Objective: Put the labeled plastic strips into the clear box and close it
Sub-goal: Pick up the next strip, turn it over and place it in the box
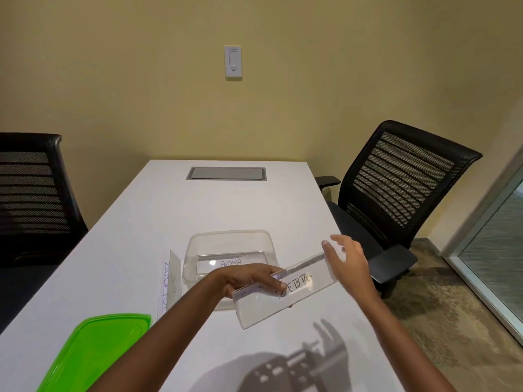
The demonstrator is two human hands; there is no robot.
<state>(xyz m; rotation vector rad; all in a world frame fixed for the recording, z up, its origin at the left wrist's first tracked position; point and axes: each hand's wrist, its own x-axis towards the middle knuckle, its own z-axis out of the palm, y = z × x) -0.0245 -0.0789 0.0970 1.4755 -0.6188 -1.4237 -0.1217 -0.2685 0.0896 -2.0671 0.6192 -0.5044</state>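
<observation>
Clear plastic strip (285,290), label reading something like ZEBRA, was off the table (226,205) and tilted. It sat just in front of the clear box (195,241) and crossed the box's near right corner in view. Your left hand (252,278) gripped the strip's left end, fingers curled over the top face. Your right hand (348,261) was at the right end, fingers spread and nearly straight, touching the edge rather than wrapped round it.

To do this step well, you needed to level the strip and turn its long side along the box's long side. Then lower it flat onto the ALPHA strip (231,263) already inside, with the right hand steering the end past the rim. Let go only once it lay flat. More strips (171,281) lay just left of the box, and the green lid (93,349) was near left for closing.

Hard to tell:
- Your left fingers covered the label's first letter, and the left thumb was hidden underneath.
- The box's near wall was blocked by the hand and strip.
- Writing on the table strips was barely legible; one looked like BETA.
- The lid was cut off at the frame edge.
</observation>
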